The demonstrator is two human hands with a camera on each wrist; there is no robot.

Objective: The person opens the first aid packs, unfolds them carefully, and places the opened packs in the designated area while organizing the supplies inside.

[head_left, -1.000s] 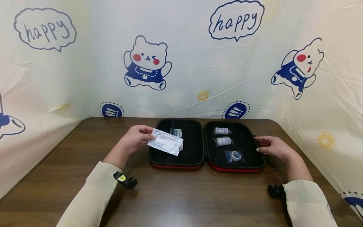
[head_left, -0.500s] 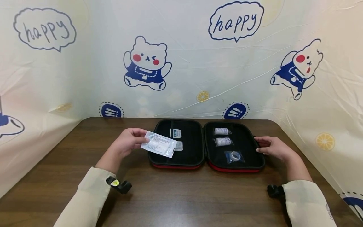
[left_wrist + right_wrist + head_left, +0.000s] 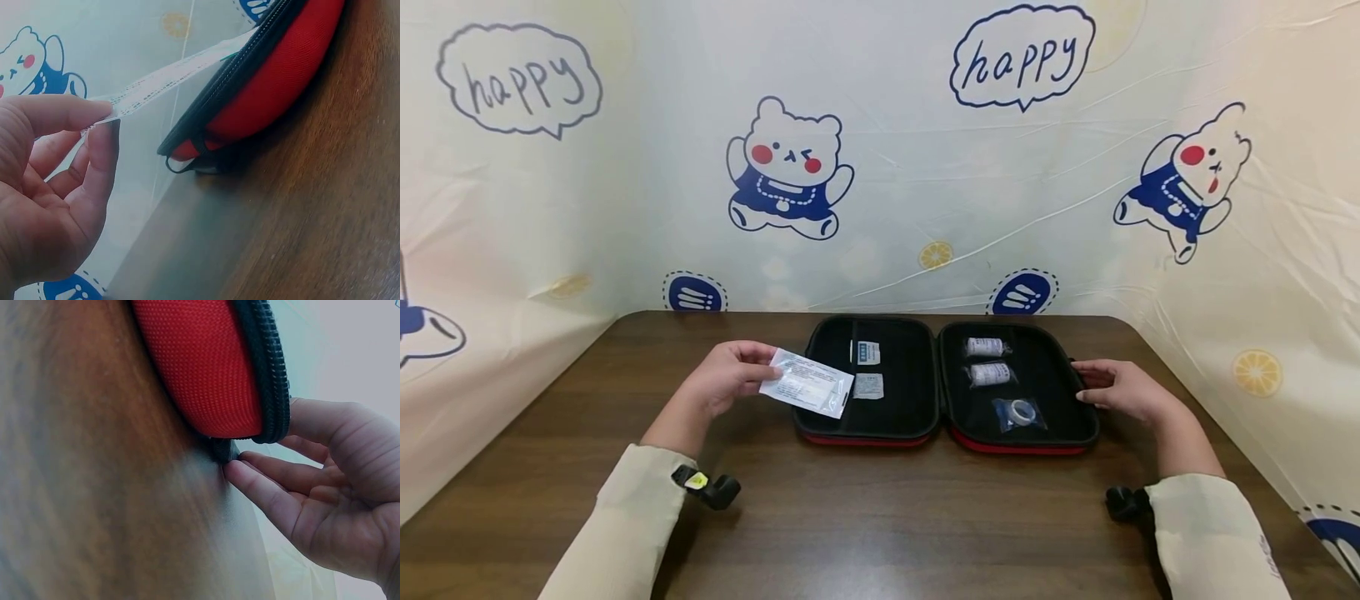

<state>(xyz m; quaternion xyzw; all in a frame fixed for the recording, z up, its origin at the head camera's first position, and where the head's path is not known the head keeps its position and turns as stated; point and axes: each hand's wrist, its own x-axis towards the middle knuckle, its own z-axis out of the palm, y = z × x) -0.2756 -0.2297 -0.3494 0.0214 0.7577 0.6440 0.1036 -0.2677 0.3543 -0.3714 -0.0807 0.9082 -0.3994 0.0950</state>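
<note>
My left hand (image 3: 727,377) pinches one end of a flat white printed sachet (image 3: 808,383) between thumb and fingers. The sachet's far end overhangs the left half of an open black-lined zip case (image 3: 906,408) with a red outer shell. In the left wrist view, the thumb (image 3: 75,112) presses on top of the sachet (image 3: 169,78), seen nearly edge-on. At the case's right side, my right hand (image 3: 1123,387) holds the rim. The right wrist view shows thumb and fingers (image 3: 262,487) around the case's edge (image 3: 200,369), the fingers low by a black tab.
Two small white packets (image 3: 868,386) lie in the case's left half. The right half holds two wrapped white rolls (image 3: 990,373) and a bagged white ring-shaped roll (image 3: 1022,412). The case rests on a brown wooden table (image 3: 917,517), before a printed cloth backdrop (image 3: 880,167).
My left hand has drawn the sachet left and slightly toward me, uncovering the lower small packet in the case. The right hand stays at the case's rim.
</note>
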